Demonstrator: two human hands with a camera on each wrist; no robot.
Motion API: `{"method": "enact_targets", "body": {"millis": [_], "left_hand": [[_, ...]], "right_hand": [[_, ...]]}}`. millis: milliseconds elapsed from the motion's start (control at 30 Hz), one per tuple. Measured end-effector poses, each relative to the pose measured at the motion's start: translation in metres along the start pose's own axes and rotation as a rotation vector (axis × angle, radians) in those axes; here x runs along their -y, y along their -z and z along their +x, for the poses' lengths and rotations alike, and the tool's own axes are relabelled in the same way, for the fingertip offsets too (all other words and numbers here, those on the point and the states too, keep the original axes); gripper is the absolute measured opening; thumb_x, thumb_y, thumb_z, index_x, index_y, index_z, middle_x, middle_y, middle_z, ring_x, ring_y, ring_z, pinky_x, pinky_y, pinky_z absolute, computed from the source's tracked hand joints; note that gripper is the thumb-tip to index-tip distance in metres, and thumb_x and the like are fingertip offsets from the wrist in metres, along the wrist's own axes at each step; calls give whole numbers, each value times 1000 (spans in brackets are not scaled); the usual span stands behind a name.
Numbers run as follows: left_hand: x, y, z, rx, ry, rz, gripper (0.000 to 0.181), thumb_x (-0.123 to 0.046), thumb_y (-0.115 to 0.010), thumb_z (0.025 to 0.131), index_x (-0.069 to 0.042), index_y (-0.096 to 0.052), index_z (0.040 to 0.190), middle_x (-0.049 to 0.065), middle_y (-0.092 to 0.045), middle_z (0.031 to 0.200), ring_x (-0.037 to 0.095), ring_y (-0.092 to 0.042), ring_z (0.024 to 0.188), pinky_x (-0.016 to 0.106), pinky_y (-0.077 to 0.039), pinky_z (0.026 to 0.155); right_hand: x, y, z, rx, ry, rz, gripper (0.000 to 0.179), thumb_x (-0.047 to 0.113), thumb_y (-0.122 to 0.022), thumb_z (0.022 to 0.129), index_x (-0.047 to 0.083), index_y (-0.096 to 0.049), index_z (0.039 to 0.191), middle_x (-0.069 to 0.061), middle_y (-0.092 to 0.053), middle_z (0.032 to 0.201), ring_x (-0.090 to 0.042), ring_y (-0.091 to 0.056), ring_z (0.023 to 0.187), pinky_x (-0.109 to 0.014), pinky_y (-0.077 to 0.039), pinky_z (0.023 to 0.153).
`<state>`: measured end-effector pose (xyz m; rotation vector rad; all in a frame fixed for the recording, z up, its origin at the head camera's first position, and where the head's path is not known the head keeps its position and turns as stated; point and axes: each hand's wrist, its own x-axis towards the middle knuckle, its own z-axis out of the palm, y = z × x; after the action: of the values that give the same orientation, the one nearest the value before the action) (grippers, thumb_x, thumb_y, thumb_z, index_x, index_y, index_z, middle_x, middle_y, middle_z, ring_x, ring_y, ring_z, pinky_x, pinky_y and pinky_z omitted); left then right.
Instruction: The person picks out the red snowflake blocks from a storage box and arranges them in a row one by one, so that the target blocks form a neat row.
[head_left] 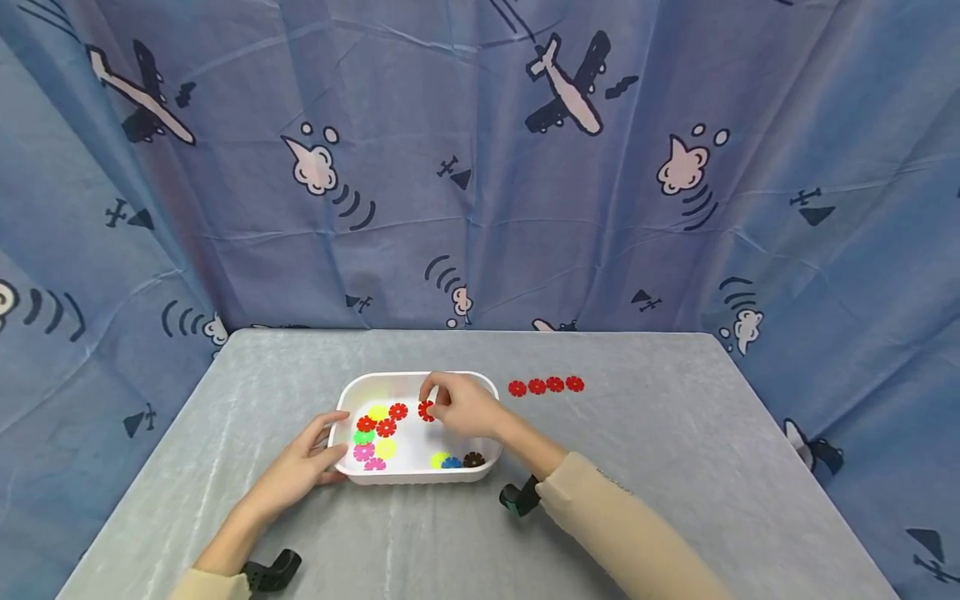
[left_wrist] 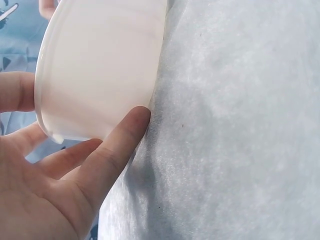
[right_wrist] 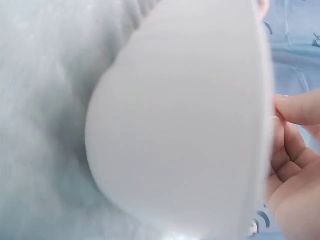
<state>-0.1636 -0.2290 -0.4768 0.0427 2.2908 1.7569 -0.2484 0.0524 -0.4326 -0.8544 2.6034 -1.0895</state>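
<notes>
Blue fabric (head_left: 405, 167) printed with cartoon airplanes and puffs of smoke hangs behind and to both sides of a pale grey counter (head_left: 697, 467). On it, toward the middle, sits a shallow white tray (head_left: 412, 477) with rounded corners, holding small round pieces with notched edges.

At the tray's left end, a person's left hand (head_left: 303, 458) grips the rim and wall, its fingers spread, one of them lying along the outside. The right hand (head_left: 465, 408) reaches over the tray's right side, thumb and fingertips closed in a pinch on one red piece (head_left: 425, 411), which is inside the outline of the tray; whether it touches the tray floor cannot be told.

Toward the left of the tray, three loose red pieces (head_left: 386, 427) lie among two yellow pieces (head_left: 386, 448), one green piece (head_left: 363, 437) and two pink pieces (head_left: 375, 464). Near its front right corner, another yellow piece (head_left: 439, 459), a blue piece (head_left: 452, 462) and a dark brown piece (head_left: 473, 459) lie side by side.

Just beyond the tray's right end, four red pieces in a row (head_left: 555, 384) lie on the counter. Beige sleeves (head_left: 630, 525) cover the forearms, and black devices (head_left: 276, 571) are worn at the wrists.
</notes>
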Motion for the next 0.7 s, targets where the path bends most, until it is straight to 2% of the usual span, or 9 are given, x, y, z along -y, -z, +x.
{"method": "enact_targets", "body": {"millis": [133, 300, 433, 533, 700], "left_hand": [[-1, 0, 0, 3, 4, -6, 53, -9, -54, 105, -6, -33, 153, 30, -31, 156, 38, -56, 125, 40, -60, 86], [-1, 0, 0, 7, 2, -7, 54, -10, -55, 105, -6, -32, 154, 30, -31, 157, 38, -56, 125, 40, -60, 86], [-2, 1, -1, 9, -1, -11, 54, -10, -55, 105, -6, -32, 154, 29, -31, 157, 38, -56, 125, 40, -60, 86], [-2, 1, -1, 14, -2, -12, 54, -10, -55, 105, -6, -32, 154, 29, -31, 157, 38, -56, 125, 39, -60, 86], [-3, 1, -1, 12, 4, 0, 55, -11, -56, 104, -7, -32, 154, 30, -31, 157, 38, -57, 126, 39, -60, 85]], "right_hand": [[-3, 17, -9, -46, 18, 63, 15, 1, -66, 94, 12, -68, 103, 1, -58, 74, -15, -53, 66, -26, -46, 57], [-15, 39, -22, -102, -8, 144, 13, 2, -67, 94, 10, -69, 104, -2, -60, 76, -18, -53, 68, -28, -45, 58], [-30, 56, -30, -157, -38, 184, 13, 2, -68, 93, 8, -69, 104, -11, -65, 78, -19, -54, 67, -27, -44, 58], [-44, 69, -37, -200, -68, 219, 13, 2, -67, 93, 6, -68, 106, -20, -66, 82, -25, -55, 67, -27, -43, 57], [-72, 86, -48, -268, -152, 235, 15, 5, -65, 96, 5, -66, 111, -21, -64, 85, -34, -56, 71, -30, -45, 58]]}}
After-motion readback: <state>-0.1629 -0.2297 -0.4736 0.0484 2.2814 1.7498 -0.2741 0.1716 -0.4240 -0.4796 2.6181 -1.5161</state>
